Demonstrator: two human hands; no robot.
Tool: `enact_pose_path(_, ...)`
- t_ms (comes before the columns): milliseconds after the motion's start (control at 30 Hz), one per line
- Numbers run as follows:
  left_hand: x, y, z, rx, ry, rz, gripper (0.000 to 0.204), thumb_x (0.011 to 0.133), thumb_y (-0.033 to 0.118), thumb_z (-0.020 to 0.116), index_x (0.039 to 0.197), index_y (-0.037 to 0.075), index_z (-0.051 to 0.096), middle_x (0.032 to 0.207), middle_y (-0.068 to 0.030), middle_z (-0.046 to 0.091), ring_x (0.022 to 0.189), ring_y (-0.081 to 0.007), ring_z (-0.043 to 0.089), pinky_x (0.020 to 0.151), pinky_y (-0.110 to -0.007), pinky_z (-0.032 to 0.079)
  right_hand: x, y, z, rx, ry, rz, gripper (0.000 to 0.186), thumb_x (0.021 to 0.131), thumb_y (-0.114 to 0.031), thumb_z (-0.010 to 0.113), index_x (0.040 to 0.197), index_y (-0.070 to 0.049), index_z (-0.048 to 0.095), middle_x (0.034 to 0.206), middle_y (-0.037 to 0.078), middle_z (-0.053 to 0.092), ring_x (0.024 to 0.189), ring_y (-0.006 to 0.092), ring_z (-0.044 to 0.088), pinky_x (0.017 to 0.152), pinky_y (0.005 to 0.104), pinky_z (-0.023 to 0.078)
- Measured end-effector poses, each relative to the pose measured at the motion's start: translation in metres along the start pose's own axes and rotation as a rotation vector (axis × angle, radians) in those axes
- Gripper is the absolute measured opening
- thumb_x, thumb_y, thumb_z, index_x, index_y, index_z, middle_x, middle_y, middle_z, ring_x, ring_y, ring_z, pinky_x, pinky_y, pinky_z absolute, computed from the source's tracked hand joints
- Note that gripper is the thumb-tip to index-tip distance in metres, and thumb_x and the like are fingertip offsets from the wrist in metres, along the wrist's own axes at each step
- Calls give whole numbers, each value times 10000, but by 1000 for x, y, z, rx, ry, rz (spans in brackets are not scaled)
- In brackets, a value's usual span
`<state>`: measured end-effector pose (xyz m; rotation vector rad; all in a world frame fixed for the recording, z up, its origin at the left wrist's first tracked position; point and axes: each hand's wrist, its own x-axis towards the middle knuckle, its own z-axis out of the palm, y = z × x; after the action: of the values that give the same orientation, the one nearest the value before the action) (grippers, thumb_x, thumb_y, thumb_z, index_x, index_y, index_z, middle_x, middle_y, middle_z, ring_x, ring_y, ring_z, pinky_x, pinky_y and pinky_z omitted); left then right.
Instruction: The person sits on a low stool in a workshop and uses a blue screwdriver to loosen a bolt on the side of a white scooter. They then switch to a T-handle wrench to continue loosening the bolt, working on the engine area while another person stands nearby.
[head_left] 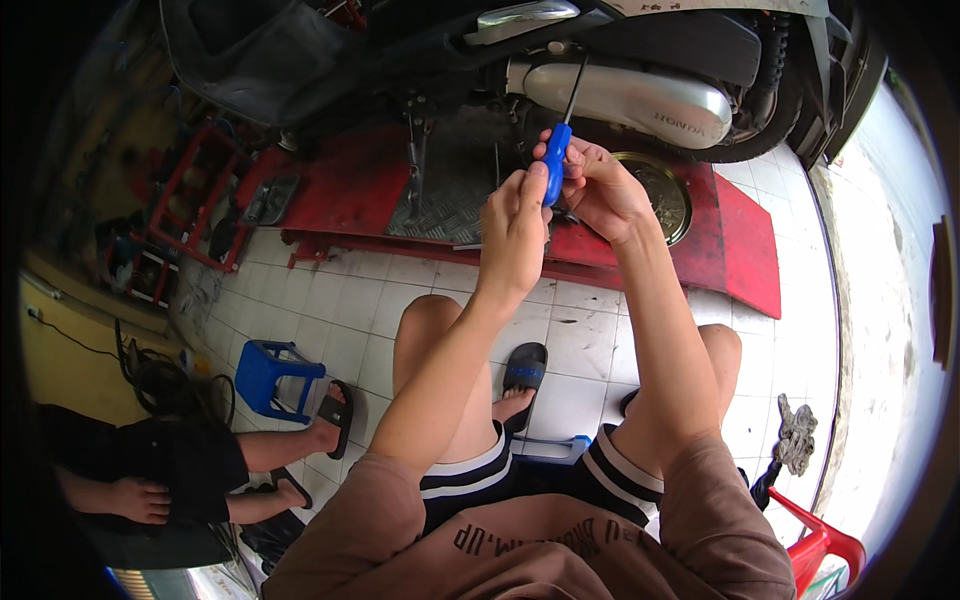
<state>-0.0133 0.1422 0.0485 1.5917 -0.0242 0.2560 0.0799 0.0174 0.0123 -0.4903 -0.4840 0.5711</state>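
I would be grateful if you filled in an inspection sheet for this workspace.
Surface: red metal platform with dark patterned plate, on white tiled floor.
Job's things: blue-handled metal screwdriver, pointing toward the black motorbike with silver exhaust cover; tip contact unclear.
Clutter: shallow silver tray and round gold-coloured dish, on the platform.
Grips: left grip and right grip closed on the screwdriver.
Cables: thin black cable at left.
Surroundings: blue plastic stool, red plastic chair, another person at left.
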Motion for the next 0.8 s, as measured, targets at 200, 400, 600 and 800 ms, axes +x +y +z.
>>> enact_pose_path(200, -11, 3, 12, 76, -14, 176, 399, 966, 393, 504, 832, 32, 612, 580, 14, 455, 459, -47, 360, 417, -221, 268, 0, -3, 5, -147, 169, 25, 327, 880, -207, 656, 1118, 1, 570, 1005, 76, 643, 621, 59, 496, 618, 189, 454)
enact_pose_path(400, -6, 8, 4, -558, -101, -258, 473, 972, 478, 420, 810, 56, 560, 542, 36, 397, 414, -32, 279, 382, -207, 199, 1, 1, 11, 16, -19, 21, 408, 886, -152, 639, 1220, 33, 496, 1131, 114, 606, 631, 39, 527, 633, 165, 468)
enact_pose_path(600, 2, 4, -14, 544, 75, 444, 392, 920, 307, 565, 670, 7, 529, 531, -59, 484, 464, -118, 439, 442, -303, 334, 2, 4, 14, -122, 244, 32, 209, 913, -173, 624, 979, 25, 622, 829, 44, 641, 579, 41, 495, 571, 168, 446)
enact_pose_path(800, -1, -4, 2, 204, 40, 336, 397, 947, 346, 556, 732, 15, 601, 549, -1, 482, 444, -84, 379, 403, -264, 261, 1, 1, 13, 5, 147, 37, 307, 903, -187, 633, 1107, 35, 574, 964, 98, 641, 596, 52, 524, 633, 200, 492)
